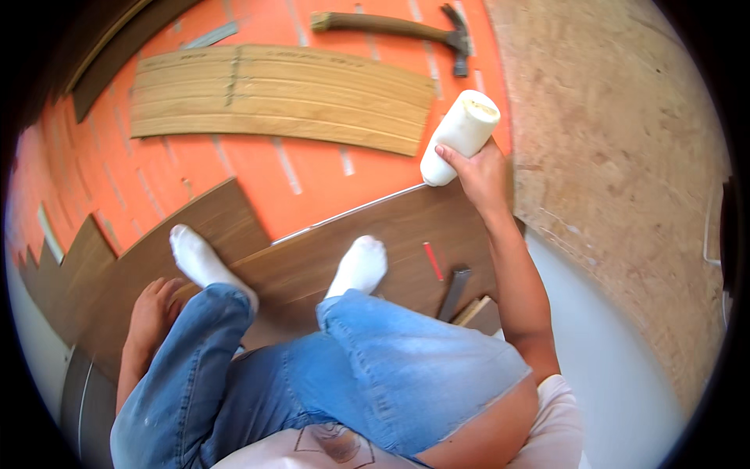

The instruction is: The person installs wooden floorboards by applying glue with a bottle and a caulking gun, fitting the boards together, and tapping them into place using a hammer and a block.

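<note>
The right hand (483, 176) is wrapped around a white bottle (459, 137), which tilts with its lower end at the edge of the brown planks (312, 254). The left hand (152, 313) is beside the left knee; its fingers are partly hidden, so I cannot tell whether they grip anything. Beyond the planks, orange underlayment (320, 176) carries a tan panel (281, 98) and a hammer (391, 27). Bare, mottled subfloor (609, 141) spreads to the right.

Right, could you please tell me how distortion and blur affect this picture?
Head view: dark fisheye corners, and the tan panel looks bowed; head view: the orange underlay looks smeared toward far left; head view: the white bottle keeps a readable outline.
</note>
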A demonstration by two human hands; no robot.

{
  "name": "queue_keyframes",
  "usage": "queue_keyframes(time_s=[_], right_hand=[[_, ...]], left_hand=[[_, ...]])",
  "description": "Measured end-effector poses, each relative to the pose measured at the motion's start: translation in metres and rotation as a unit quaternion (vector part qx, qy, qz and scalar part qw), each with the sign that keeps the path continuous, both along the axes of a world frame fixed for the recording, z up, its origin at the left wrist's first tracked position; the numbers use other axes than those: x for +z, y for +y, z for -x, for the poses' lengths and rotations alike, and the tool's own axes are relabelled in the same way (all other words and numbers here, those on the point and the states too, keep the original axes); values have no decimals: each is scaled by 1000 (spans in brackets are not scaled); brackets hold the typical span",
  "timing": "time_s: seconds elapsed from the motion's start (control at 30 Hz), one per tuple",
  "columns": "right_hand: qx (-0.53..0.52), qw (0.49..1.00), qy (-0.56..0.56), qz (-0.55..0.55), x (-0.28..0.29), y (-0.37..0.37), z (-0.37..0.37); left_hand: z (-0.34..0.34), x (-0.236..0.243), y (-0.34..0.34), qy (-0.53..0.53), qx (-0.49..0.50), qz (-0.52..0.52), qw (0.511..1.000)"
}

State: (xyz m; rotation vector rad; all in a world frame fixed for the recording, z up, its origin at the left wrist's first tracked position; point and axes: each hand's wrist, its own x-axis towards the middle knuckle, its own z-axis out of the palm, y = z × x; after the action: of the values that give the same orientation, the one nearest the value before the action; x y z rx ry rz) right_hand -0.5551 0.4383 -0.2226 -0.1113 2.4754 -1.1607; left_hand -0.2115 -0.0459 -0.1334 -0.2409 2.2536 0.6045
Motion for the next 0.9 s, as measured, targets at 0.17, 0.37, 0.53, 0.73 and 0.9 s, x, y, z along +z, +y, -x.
queue_keyframes(time_s=[0.17, 0.37, 0.53, 0.73, 0.9], right_hand=[[-15, 985, 101, -138, 6, 51, 47], [62, 943, 178, -274, -1, 73, 65], [-63, 996, 46, -48, 0, 95, 46], [-257, 939, -68, 220, 12, 34, -10], [-175, 873, -262, 373, -26, -76, -88]], left_hand=[[10, -4, -3, 13, 3, 0, 1000], [-1, -18, -3, 26, 8, 2, 1000], [-1, -12, -1, 7, 23, -19, 1000], [-10, -16, 0, -24, 21, -31, 999], [8, -10, 6, -16, 25, -30, 999]])
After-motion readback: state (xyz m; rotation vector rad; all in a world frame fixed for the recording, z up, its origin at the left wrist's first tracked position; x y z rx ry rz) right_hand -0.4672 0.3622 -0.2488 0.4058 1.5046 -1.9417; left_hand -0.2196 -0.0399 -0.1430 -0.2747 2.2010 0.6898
